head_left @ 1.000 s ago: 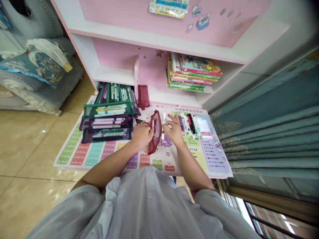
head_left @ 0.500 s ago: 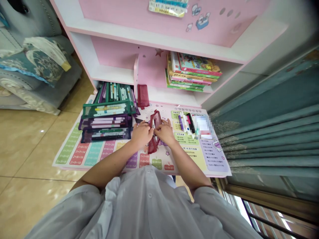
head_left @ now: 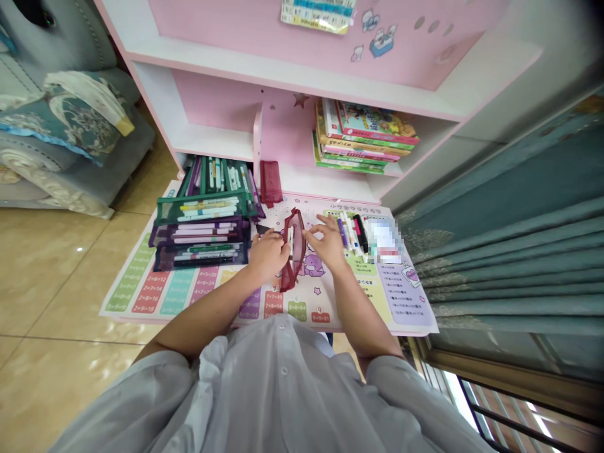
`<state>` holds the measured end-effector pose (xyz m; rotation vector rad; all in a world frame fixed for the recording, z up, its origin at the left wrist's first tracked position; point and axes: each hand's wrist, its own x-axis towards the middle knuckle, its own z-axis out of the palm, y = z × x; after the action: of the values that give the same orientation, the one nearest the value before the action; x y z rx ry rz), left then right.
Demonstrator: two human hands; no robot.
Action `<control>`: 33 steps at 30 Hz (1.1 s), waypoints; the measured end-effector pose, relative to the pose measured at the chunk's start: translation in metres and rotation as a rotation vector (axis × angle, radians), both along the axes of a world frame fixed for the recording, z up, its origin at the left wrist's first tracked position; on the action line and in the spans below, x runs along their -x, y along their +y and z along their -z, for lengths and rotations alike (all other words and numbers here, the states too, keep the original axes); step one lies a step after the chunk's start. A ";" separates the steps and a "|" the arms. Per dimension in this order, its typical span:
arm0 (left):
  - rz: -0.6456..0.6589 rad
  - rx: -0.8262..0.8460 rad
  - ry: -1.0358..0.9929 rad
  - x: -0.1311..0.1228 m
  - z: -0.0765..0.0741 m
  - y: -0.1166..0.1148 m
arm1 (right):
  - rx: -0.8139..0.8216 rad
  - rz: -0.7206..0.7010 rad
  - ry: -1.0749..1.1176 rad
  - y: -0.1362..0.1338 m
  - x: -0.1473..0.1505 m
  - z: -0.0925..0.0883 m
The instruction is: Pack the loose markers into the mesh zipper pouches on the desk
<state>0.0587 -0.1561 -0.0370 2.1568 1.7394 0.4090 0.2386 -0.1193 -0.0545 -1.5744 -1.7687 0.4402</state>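
A dark red mesh pencil pouch [head_left: 296, 255] lies upright on the desk in front of me, its mouth spread apart. Inside it a white pen [head_left: 290, 238] shows through the opening. My left hand [head_left: 270, 253] grips the pouch's left side with thumb and fingers. Just off the right edge of the pouch is my right hand [head_left: 326, 241], fingers apart and nothing visible in them. To its right lies a row of loose pens [head_left: 352, 233], white, purple, pink and black.
Filled mesh pouches [head_left: 202, 226] are piled at the left of the desk [head_left: 311, 302]. Another red pouch [head_left: 270, 182] lies flat at the back. A blurred white packet [head_left: 385, 239] is beside the pens. Books [head_left: 363, 135] are stacked on the shelf.
My right hand has drawn away from the pouch to the right, its fingers spreading. The pouch's opening shows wider now. My left hand has stayed in place.
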 end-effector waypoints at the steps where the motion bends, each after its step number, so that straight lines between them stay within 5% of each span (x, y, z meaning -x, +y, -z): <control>1: -0.001 0.001 -0.002 0.000 0.000 0.000 | -0.015 0.065 -0.029 0.004 -0.009 0.001; 6: 0.004 -0.005 -0.005 0.001 0.002 0.001 | 0.089 0.386 -0.222 0.022 -0.053 0.010; 10: 0.005 -0.009 -0.015 0.001 0.003 0.001 | 0.248 0.481 -0.335 0.029 -0.069 0.018; 21: 0.004 -0.008 -0.015 0.001 0.002 0.001 | 0.298 0.466 -0.350 0.041 -0.077 0.036; 28: 0.002 -0.006 -0.004 0.001 0.002 0.000 | 0.059 0.400 -0.150 0.021 -0.042 0.015; 33: 0.003 0.010 0.014 0.000 -0.001 0.000 | 0.005 0.188 0.035 -0.002 -0.002 -0.005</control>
<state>0.0589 -0.1562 -0.0357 2.1597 1.7419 0.3845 0.2403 -0.1212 -0.0496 -1.7076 -1.5774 0.3785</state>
